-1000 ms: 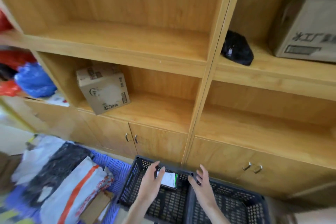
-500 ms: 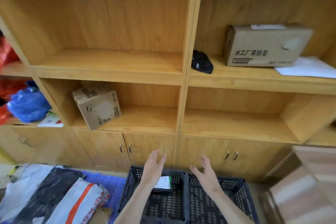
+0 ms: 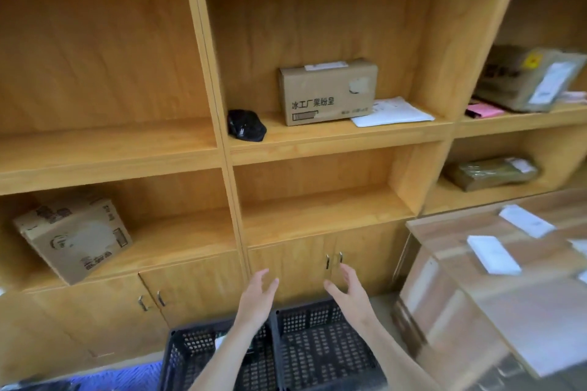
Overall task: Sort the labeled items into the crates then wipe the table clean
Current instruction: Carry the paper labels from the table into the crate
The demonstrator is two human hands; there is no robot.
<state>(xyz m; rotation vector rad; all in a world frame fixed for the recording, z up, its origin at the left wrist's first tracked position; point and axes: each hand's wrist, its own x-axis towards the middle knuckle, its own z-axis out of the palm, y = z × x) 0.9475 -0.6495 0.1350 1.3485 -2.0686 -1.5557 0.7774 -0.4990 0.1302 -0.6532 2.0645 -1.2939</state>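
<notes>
The left hand (image 3: 257,298) and right hand (image 3: 351,297) have risen clear of the left crate (image 3: 190,355), each grip spread and empty. The labeled item (image 3: 219,341) stays behind in it, by its far right corner. That drop looks done, with more white items (image 3: 492,254) waiting on the desk (image 3: 460,232).

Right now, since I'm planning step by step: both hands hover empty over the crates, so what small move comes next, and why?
Probably swing the right hand toward the nearest white item on the table: both it and the left hand are open and hold nothing, and that item lies unsorted there among others.
</notes>
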